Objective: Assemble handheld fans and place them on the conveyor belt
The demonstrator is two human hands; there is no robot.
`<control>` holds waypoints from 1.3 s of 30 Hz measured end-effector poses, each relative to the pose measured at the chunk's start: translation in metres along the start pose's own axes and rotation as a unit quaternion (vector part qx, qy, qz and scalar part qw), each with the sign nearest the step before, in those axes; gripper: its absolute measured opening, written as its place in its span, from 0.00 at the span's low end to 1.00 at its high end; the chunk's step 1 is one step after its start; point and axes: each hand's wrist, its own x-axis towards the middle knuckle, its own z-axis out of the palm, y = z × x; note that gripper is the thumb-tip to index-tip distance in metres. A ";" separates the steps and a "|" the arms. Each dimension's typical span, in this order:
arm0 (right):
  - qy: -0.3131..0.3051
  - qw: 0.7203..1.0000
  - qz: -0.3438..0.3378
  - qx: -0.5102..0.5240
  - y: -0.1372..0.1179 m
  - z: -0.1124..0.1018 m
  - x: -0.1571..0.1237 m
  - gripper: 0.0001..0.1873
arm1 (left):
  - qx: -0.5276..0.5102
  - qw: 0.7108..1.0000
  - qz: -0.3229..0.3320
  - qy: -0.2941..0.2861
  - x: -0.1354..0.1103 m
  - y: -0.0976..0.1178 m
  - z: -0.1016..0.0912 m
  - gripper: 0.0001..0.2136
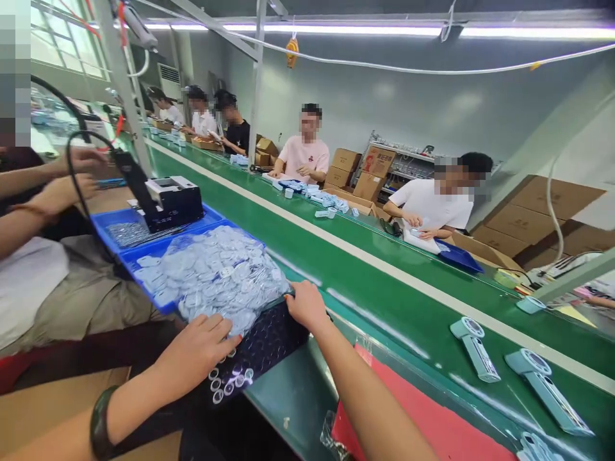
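A black tray (276,339) with rows of round pockets lies tilted between my hands, over the near edge of the bench. Clear round lenses (230,384) sit in its lower left corner. My left hand (204,349) is closed at the tray's left side, its fingertips beside the loose parts; its grip is partly hidden. At the far right corner, my right hand (307,306) grips the tray's edge. Just beyond, a heap of light blue flat plastic parts (216,266) fills a blue tray (156,291) and reaches the black one.
A black device (173,205) stands in another blue tray at left, near a co-worker's hands (72,186). The green conveyor (408,304) carries light blue handheld fans (475,349) at right. A red sheet (408,410) lies by my right forearm. Several people sit across the belt.
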 end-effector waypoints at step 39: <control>-0.031 0.880 -0.213 0.424 -0.137 -0.084 0.109 0.13 | -0.547 0.718 -0.311 0.297 0.115 -0.165 -0.071 0.08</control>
